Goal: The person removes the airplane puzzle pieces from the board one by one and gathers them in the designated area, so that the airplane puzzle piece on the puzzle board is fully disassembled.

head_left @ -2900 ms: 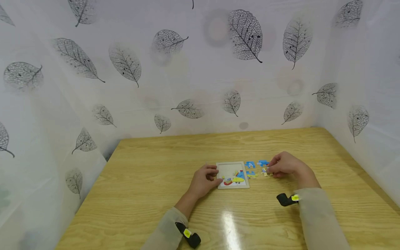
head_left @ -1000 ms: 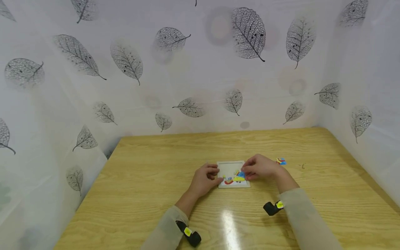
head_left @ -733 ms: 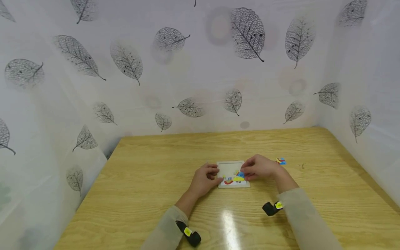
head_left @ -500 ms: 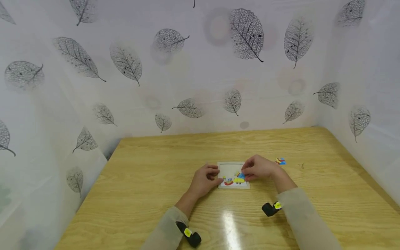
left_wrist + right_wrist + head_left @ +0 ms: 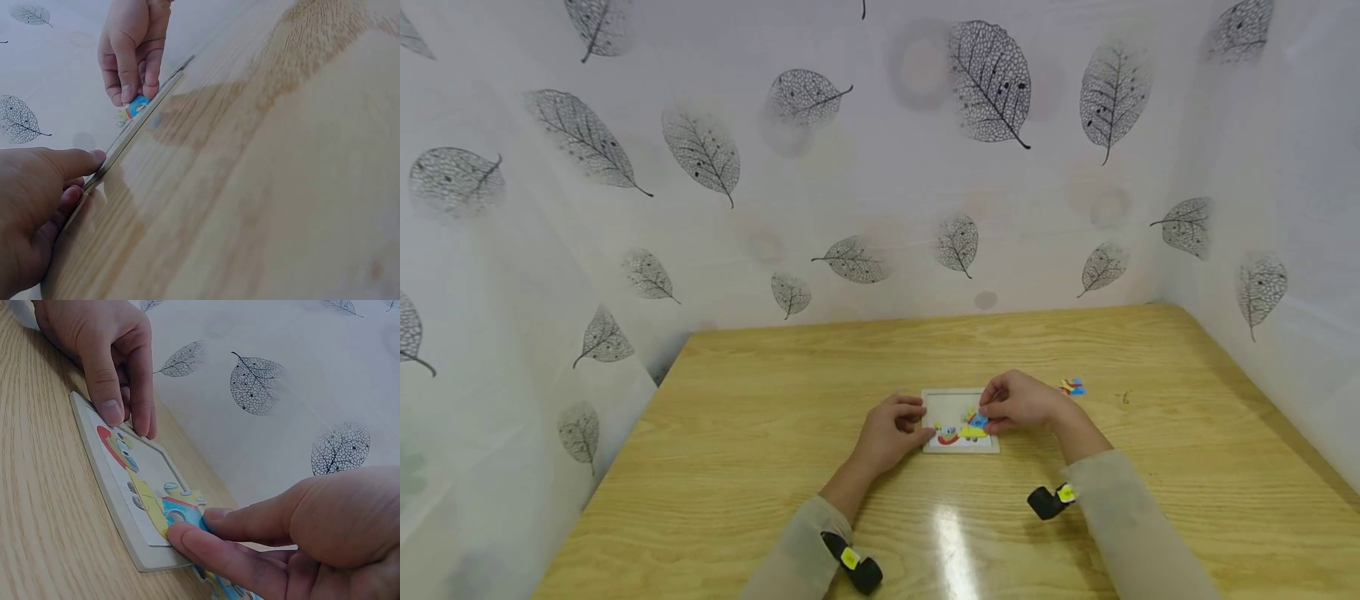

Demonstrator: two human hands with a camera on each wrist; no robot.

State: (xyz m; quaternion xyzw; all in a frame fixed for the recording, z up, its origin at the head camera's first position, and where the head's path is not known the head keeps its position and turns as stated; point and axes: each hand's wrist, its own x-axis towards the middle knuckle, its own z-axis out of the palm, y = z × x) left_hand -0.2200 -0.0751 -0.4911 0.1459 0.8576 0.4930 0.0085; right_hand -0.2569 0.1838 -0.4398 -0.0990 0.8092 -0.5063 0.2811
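A light wooden puzzle board (image 5: 961, 450) with a raised rim lies flat on the table, its lower part filled with red, yellow and white picture pieces. My left hand (image 5: 886, 433) holds the board's left side, thumb on the rim and fingers at the edge. At the right side, my right hand (image 5: 1022, 402) pinches a blue puzzle piece (image 5: 181, 511) between thumb and forefinger, over the board's right part. In the left wrist view that blue piece stands a little above the rim. More loose blue pieces (image 5: 228, 589) lie beside the board, mostly hidden behind my right hand.
A loose yellow, red and blue puzzle piece (image 5: 1072, 387) lies behind my right wrist. The wooden table (image 5: 775, 392) reaches back to a white curtain (image 5: 880, 192) with a leaf print. Black wrist cameras (image 5: 853, 565) sit on both sleeves.
My right hand has moved left from the loose pieces to the board's right side, where it pinches the blue piece. Lately that piece shifts only slightly. My left hand stays on the board.
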